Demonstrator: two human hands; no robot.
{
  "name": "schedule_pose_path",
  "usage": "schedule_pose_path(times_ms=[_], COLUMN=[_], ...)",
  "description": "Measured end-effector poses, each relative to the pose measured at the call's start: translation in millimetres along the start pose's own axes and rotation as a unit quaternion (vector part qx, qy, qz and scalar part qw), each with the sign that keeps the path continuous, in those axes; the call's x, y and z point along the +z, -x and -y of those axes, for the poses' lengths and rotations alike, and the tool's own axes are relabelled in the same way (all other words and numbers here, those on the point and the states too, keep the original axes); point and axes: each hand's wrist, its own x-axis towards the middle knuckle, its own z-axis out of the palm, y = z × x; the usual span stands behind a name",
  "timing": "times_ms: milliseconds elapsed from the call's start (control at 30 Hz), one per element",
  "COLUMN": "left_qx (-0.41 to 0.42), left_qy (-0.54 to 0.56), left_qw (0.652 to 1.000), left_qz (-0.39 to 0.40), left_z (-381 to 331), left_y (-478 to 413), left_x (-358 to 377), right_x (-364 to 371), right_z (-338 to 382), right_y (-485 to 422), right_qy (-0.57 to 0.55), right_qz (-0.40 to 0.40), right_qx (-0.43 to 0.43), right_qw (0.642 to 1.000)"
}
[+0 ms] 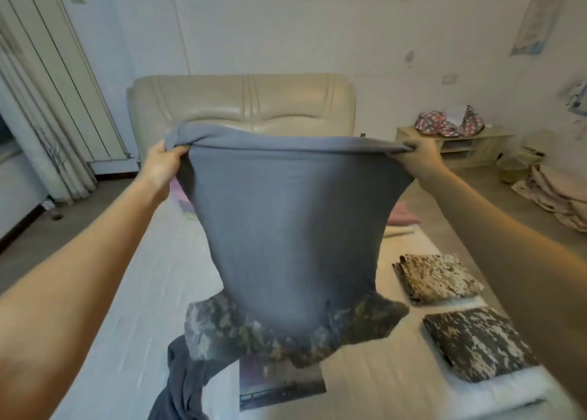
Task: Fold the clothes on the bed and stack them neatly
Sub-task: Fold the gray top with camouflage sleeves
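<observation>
Both arms are out over the bed, and the plain slate-grey soft-fabric garment (286, 229) is up in the air, stretched wide between the hands. The left hand (163, 162) grips the top edge at the left corner, fingers curled round a bunched wad of cloth. The right hand (416, 154) pinches the opposite corner, fingers closed tight on the hem. The top edge runs taut and nearly level between them, in front of the cream padded leather headboard (244, 101).

The cloth hangs down and narrows toward the bottom, where its lower end meets a crumpled green-brown camouflage garment (219, 330) lying on the white quilted bed cover (152, 292). The edge is blurred there, so it is hard to tell whether the grey cloth touches it or hangs just clear. Beside that heap, at the near edge, a second dark grey crumpled garment (181, 388) trails off the bottom of the view.

Over on the right side of the bed, two folded pieces sit apart, one behind the other: a dark brown-and-white camouflage folded square (479, 343) nearer, a paler tan camouflage folded square (438, 278) beyond it. Farther up, a pink folded cloth (403, 217) peeks out from behind the held garment. Against the far wall, a low pale wooden cabinet (454, 143) carries a red floral fabric bag (451, 122).
</observation>
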Motion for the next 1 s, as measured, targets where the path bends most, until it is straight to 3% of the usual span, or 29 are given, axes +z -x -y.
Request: schedule_pose_path(times_ms=[67, 200, 333, 433, 567, 667, 733, 800, 867, 933, 1000], left_qx=[0.026, 0.033, -0.006, -0.092, -0.204, -0.184, -0.152, -0.211, -0.16, -0.207, -0.233], left_qy=[0.045, 0.069, -0.015, -0.146, -0.348, -0.452, -0.493, -0.509, -0.518, -0.518, -0.515], left_qw=[0.999, 0.997, 0.999, 0.978, 0.886, 0.797, 0.766, 0.716, 0.693, 0.652, 0.66], left_qz=[-0.009, 0.007, 0.047, 0.118, 0.226, 0.356, 0.384, 0.428, 0.476, 0.514, 0.496], left_z=[-15.0, -8.9, 63.4, 160.3, 306.6, 394.3, 442.9, 473.3, 503.8, 528.9, 551.4], left_y=[-5.7, 19.4, 83.3, 144.0, 228.6, 290.9, 328.9, 367.1, 400.5, 414.1, 404.6], left_x=[2.1, -0.7, -13.1, -30.3, -48.2, -52.3, -59.8, -63.4, -67.4, -68.1, -70.6], right_x=[-8.6, -23.3, -17.8, 12.2, 79.7, 133.3, 159.3, 177.7, 191.5, 199.7, 206.4], right_z=[9.2, 2.0, -53.9, -124.2, -244.5, -333.8, -377.3, -406.7, -428.6, -443.7, -452.1], right_y=[-9.5, 8.1, 69.4, 126.8, 216.9, 301.9, 357.3, 402.8, 438.0, 454.6, 442.5], right_qy=[-0.059, -0.098, 0.011, 0.08, 0.158, 0.232, 0.283, 0.3, 0.304, 0.305, 0.277], right_qz=[-0.011, 0.069, 0.235, 0.363, 0.442, 0.459, 0.479, 0.503, 0.519, 0.578, 0.632], right_qx=[-0.009, -0.037, 0.003, 0.066, 0.175, 0.207, 0.223, 0.243, 0.246, 0.226, 0.251], right_qw=[0.998, 0.992, 0.972, 0.926, 0.866, 0.832, 0.801, 0.774, 0.761, 0.722, 0.679])
